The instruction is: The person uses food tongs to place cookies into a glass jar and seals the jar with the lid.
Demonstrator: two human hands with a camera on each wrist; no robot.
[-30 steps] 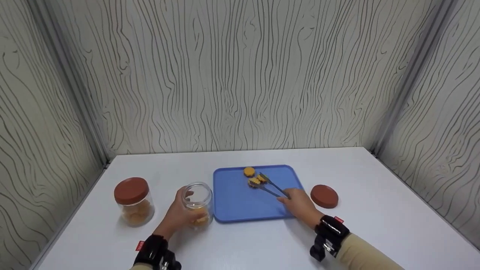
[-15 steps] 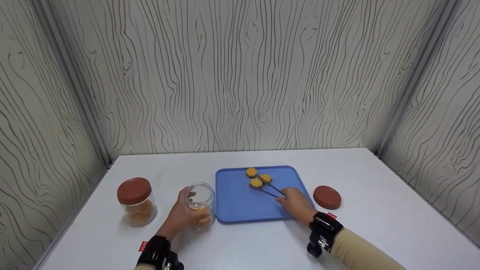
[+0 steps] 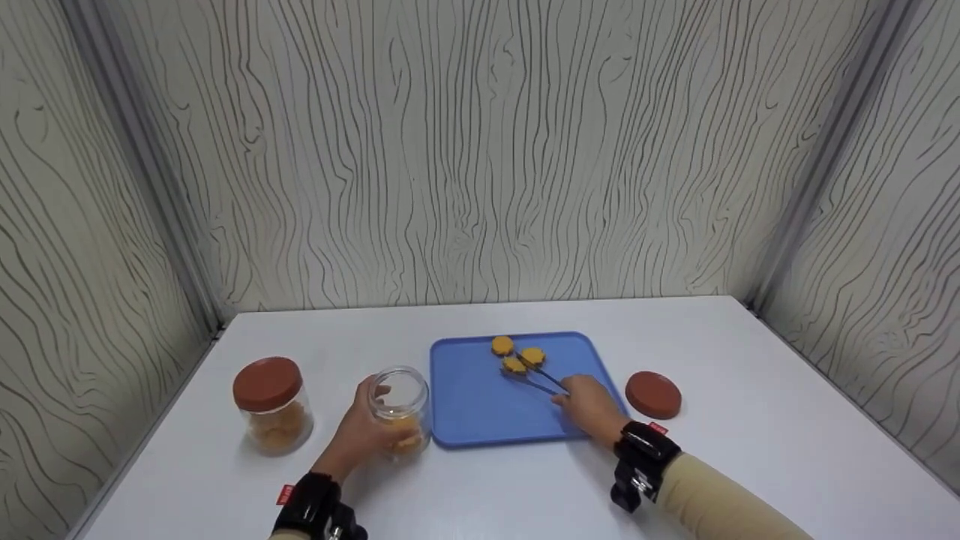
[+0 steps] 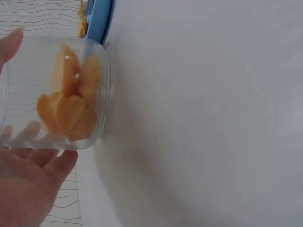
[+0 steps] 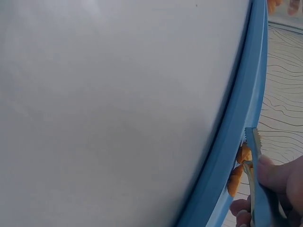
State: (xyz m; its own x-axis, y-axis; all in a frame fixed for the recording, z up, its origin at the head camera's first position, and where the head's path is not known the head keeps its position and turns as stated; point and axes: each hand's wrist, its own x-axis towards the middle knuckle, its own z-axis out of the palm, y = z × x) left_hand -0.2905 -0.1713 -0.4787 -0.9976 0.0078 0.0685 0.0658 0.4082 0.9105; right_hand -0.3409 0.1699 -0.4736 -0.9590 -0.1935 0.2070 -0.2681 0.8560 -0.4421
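In the head view, my left hand (image 3: 367, 431) grips an open clear jar (image 3: 409, 420) that stands beside the tray's left edge. Curved yellow-orange snack pieces (image 4: 71, 113) lie in the jar's bottom. My right hand (image 3: 592, 405) holds metal tongs (image 3: 541, 382) over the blue tray (image 3: 480, 409). Three round, wavy-edged snack pieces lie near the tray's back: a rear piece (image 3: 502, 345), a right piece (image 3: 533, 357) and a front piece (image 3: 514, 365). The tongs' tips straddle the front piece, which looks tilted. In the right wrist view, thumb and fingers pinch the tongs' arms.
A second jar (image 3: 277, 427) with similar pieces, capped by a red-brown lid (image 3: 267, 384), stands at the left. A loose red-brown lid (image 3: 653, 394) lies right of the tray. Wood-patterned panels (image 3: 465, 150) enclose the white table (image 3: 487, 487) behind and at both sides.
The tongs' tips have come closer together around the front piece, and the right piece has shifted slightly right. My left hand stays on the jar.
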